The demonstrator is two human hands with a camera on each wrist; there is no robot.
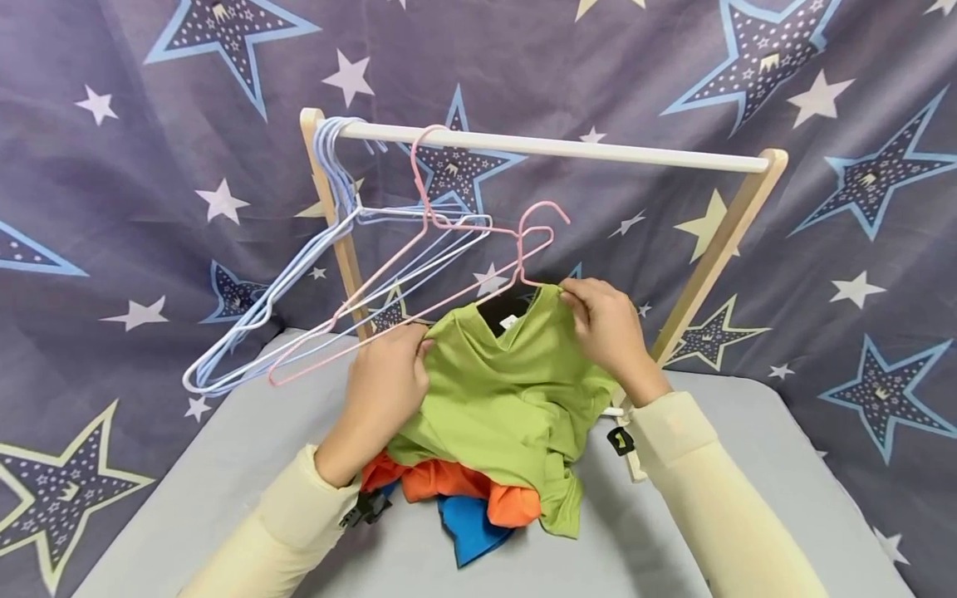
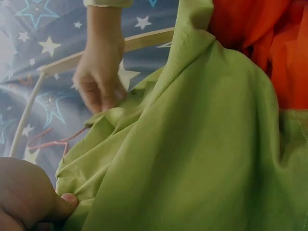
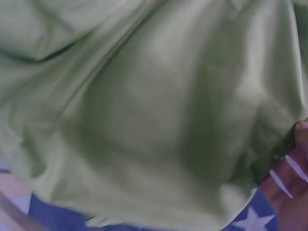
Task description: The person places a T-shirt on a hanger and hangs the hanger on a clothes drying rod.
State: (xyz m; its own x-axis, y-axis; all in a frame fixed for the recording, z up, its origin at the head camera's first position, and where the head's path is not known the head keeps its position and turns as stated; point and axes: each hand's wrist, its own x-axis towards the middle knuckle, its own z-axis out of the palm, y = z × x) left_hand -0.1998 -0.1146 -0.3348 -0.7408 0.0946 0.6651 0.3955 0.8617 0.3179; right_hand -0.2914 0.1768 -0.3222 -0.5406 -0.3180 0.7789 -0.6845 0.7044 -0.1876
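A green V-neck T-shirt (image 1: 486, 399) is held up by both hands. My left hand (image 1: 389, 394) grips its left shoulder; in the left wrist view the thumb presses the cloth. At the opposite shoulder, beside the collar, my right hand (image 1: 609, 324) pinches the fabric between thumb and fingers. A pink hanger (image 1: 520, 249) rises out of the neck opening with its hook off the rod; its lower part is hidden by the shirt. In the right wrist view, green cloth (image 3: 159, 115) fills most of the picture, with fingers (image 3: 288, 185) at the right edge.
Behind stands a wooden rack with a white rod (image 1: 583, 149). A second pink hanger (image 1: 419, 178) and several blue and white hangers (image 1: 262, 303) hang toward its left end. Orange cloth (image 1: 449, 482) and blue cloth (image 1: 471, 527) lie under the shirt on the grey surface (image 1: 718, 473).
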